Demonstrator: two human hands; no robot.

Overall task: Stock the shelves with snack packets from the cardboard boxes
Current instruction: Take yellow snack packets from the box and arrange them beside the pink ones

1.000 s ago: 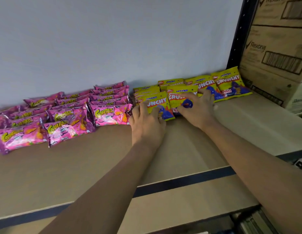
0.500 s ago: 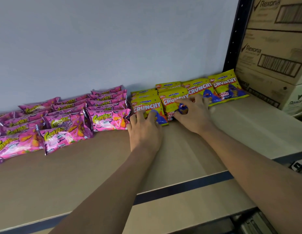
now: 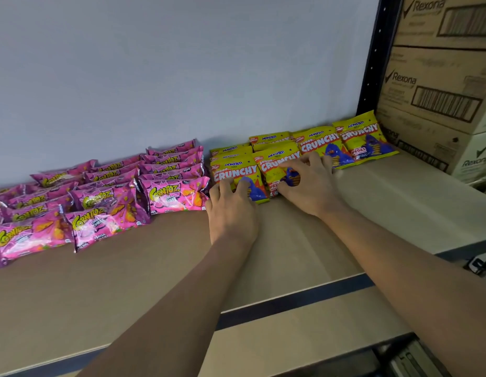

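Yellow Crunchy packets (image 3: 320, 144) lie at the far right of the shelf (image 3: 154, 281), beside the pink packets (image 3: 173, 195). The two nearest are still pressed flat under the spread fingers of the left hand (image 3: 232, 210) and right hand (image 3: 309, 183), with nothing gripped. Only slight squaring is seen, so this row is judged nearly settled.

Bare shelf (image 3: 304, 248) in front; packets (image 3: 171, 191) and cardboard boxes (image 3: 437, 85) block back and right.

A: What do the pink packets (image 3: 176, 195) say?
B: "Corntoz". The yellow packets (image 3: 364, 137) read "Monster" and "Crunchy" — the far right one adds "Pedas".
A: And the cardboard boxes (image 3: 437, 85)?
B: "Rexona", beside a tick.
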